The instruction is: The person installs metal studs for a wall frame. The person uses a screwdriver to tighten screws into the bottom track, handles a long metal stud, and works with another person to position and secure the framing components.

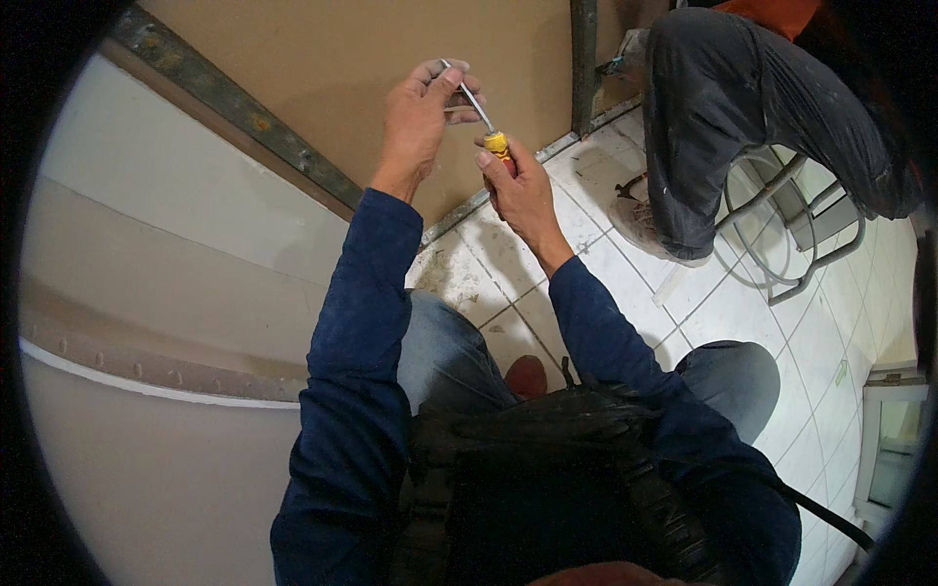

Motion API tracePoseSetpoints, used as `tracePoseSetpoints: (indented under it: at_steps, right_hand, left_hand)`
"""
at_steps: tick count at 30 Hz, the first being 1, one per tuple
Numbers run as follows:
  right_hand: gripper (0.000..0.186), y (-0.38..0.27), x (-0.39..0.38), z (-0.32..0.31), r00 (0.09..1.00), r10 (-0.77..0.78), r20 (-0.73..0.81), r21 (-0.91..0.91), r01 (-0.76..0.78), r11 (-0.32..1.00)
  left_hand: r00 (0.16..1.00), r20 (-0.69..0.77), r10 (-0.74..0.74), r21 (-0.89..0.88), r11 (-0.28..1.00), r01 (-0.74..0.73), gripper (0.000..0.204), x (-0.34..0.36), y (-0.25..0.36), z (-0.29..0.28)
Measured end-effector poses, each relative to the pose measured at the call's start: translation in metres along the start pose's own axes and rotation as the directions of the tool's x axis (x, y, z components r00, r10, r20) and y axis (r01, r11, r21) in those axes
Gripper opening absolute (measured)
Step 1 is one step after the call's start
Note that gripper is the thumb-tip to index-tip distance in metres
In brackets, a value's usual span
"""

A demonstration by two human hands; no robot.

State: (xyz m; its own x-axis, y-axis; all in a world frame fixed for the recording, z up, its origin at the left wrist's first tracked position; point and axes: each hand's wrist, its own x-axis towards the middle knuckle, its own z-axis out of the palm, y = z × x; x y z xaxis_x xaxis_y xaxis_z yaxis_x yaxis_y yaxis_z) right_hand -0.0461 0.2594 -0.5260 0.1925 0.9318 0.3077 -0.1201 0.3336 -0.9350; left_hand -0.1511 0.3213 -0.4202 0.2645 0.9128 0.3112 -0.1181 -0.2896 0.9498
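Observation:
A screwdriver point(476, 105) with a bright metal shaft and a yellow and red handle is held between my two hands, in front of a brown board. My right hand point(526, 192) is wrapped round its handle, thumb along the side. At the other end, my left hand point(418, 115) pinches the shaft near the tip between thumb and forefinger, its other fingers loosely curled behind. Whether a small screw sits at the tip cannot be made out. The shaft slants up and to the left from the handle.
The brown board point(371, 44) stands between a slanting metal stud point(239, 107) and an upright one point(583, 68). To the right, another person's dark trouser leg point(699, 127) is beside a metal-framed stool point(831, 256). White floor tiles point(723, 303) carry smudges and debris.

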Motion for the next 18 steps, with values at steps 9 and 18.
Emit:
tracePoseSetpoints:
  at_steps: [9,18]
  right_hand:
    - [0.028,-0.026,-0.008,-0.007,0.985,-0.146,-0.092,-0.331,0.108,0.937]
    - [0.028,-0.028,-0.004,-0.017,0.918,-0.388,-0.088,-0.677,0.231,0.699]
  left_hand:
    - [0.987,0.163,0.015,0.091,0.995,-0.030,0.025,-0.006,0.004,0.000]
    - [0.995,0.095,-0.042,0.104,0.994,0.032,0.027,-0.005,-0.009,0.000]
